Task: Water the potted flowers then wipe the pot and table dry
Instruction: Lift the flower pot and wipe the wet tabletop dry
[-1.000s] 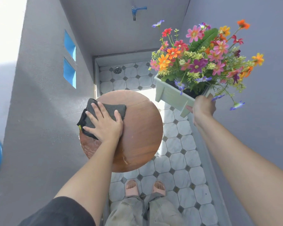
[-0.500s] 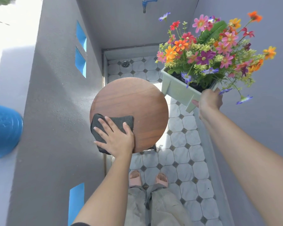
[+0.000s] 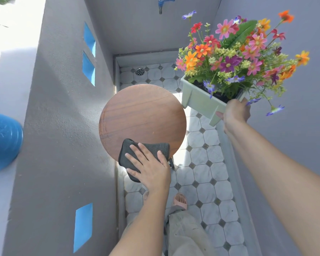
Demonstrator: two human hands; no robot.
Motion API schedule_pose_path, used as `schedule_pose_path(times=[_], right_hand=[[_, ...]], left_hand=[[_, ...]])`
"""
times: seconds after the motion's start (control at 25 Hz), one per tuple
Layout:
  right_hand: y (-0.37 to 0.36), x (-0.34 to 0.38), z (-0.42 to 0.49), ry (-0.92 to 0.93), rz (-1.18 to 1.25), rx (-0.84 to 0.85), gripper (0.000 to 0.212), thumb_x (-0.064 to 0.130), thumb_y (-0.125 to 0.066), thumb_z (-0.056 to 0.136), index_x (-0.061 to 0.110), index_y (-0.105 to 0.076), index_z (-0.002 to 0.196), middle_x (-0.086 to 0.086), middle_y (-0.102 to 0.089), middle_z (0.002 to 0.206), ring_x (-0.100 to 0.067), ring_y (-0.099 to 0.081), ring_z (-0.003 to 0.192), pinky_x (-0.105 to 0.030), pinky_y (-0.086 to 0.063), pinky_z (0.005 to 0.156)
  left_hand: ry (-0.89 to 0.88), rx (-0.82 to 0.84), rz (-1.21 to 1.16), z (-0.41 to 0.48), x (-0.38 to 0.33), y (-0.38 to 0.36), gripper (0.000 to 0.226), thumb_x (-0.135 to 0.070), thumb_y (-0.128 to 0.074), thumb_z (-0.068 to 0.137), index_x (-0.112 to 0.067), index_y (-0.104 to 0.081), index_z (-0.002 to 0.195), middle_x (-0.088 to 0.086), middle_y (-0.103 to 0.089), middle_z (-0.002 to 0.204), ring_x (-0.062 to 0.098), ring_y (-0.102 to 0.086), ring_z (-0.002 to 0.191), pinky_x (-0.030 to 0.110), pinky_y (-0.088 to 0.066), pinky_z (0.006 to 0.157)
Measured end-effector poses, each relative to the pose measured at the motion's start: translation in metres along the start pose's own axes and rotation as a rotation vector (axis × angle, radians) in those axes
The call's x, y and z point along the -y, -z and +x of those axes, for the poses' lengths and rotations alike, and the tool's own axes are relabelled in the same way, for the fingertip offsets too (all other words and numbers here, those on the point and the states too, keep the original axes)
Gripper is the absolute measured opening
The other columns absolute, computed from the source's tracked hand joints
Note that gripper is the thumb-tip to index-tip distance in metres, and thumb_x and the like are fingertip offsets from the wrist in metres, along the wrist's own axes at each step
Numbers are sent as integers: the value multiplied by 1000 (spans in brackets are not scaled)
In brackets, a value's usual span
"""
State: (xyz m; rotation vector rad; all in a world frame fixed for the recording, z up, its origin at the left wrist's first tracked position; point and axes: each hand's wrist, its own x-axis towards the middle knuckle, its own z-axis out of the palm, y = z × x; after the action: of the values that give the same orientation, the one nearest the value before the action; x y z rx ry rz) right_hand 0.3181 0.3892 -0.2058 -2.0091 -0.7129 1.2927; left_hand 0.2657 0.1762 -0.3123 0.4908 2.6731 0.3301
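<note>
Now your left hand (image 3: 151, 169) presses flat, fingers spread, on the cloth (image 3: 146, 150) overhanging the worktop (image 3: 142, 115) near edge. Cloth slid rightward; your right hand (image 3: 236, 112) fingers clamp the pot (image 3: 198, 100) aloft, clear.

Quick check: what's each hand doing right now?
Left hand: open, flat, pressing the dark cloth at the round table edge.
Right hand: closed, holding the green flower pot aloft.
</note>
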Motion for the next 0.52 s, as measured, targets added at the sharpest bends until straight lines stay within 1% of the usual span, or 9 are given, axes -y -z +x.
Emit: schedule_pose_path(times=[0.12, 0.2, 0.24, 0.32, 0.36, 0.4, 0.44, 0.48, 0.52], right_hand=[[5, 0, -3, -9, 12, 9, 46, 9, -32, 88, 15, -39, 134, -4, -49, 134, -34, -64, 102, -9, -31, 27], [8, 1, -5, -19, 4, 12, 45, 8, -33, 89, 14, -38, 133, -4, -48, 135, -32, -66, 98, -12, -34, 30], [10, 0, -6, -21, 7, 16, 44, 8, -33, 89, 14, -38, 133, -4, -47, 136, -32, -67, 98, -12, -35, 30], [17, 0, -9, -27, 17, 35, 44, 8, -33, 90, 14, -37, 134, -4, -47, 136, -31, -66, 100, -12, -39, 34], [20, -1, -10, -17, 14, 55, 43, 7, -34, 91, 12, -37, 134, -6, -47, 137, -31, -65, 102, -13, -45, 42], [21, -5, -11, 4, -1, 95, 43, 7, -35, 92, 9, -36, 134, -10, -47, 137, -32, -63, 107, -18, -50, 54], [22, -7, -13, 28, -19, 144, 43, 7, -36, 93, 6, -35, 135, -15, -46, 138, -32, -60, 111, -26, -53, 66], [21, -9, -14, 44, -26, 170, 43, 8, -37, 93, 5, -35, 136, -16, -46, 138, -33, -59, 112, -29, -54, 70], [21, -8, -17, 37, -23, 151, 44, 8, -37, 92, 6, -35, 136, -15, -47, 137, -33, -61, 110, -27, -53, 65]], left_hand=[[-14, 18, 12, -3, -7, 14, 68, -46, -20, 92, -6, -30, 147, 17, -24, 155, 42, -16, 143, 74, -15, 101], [-98, -27, 39, 6, 0, 28, 57, -33, -33, 92, -9, -40, 143, 16, -30, 153, 39, -17, 143, 70, -14, 105], [-210, -48, 95, 16, 7, 36, 53, -25, -40, 90, -11, -41, 142, 12, -31, 154, 37, -16, 144, 66, -13, 108], [-480, -1, 229, 36, 24, 49, 51, -18, -46, 90, -16, -44, 140, 3, -35, 152, 30, -18, 145, 61, -11, 111], [-599, 28, 271, 42, 33, 54, 44, -18, -51, 89, -15, -52, 133, 4, -47, 144, 29, -29, 141, 63, -15, 109], [-686, 5, 328, 45, 44, 57, 32, -18, -60, 86, -12, -62, 118, 7, -60, 127, 30, -46, 130, 66, -22, 106], [-753, -35, 380, 50, 52, 56, 19, -19, -67, 82, -10, -66, 98, 10, -67, 105, 31, -60, 111, 66, -31, 101], [-809, -64, 435, 53, 55, 57, 13, -20, -70, 80, -9, -63, 83, 9, -65, 86, 30, -65, 90, 64, -38, 96], [-911, -117, 469, 60, 57, 57, 16, -24, -65, 83, -10, -59, 76, 7, -60, 75, 29, -63, 75, 58, -46, 91]])
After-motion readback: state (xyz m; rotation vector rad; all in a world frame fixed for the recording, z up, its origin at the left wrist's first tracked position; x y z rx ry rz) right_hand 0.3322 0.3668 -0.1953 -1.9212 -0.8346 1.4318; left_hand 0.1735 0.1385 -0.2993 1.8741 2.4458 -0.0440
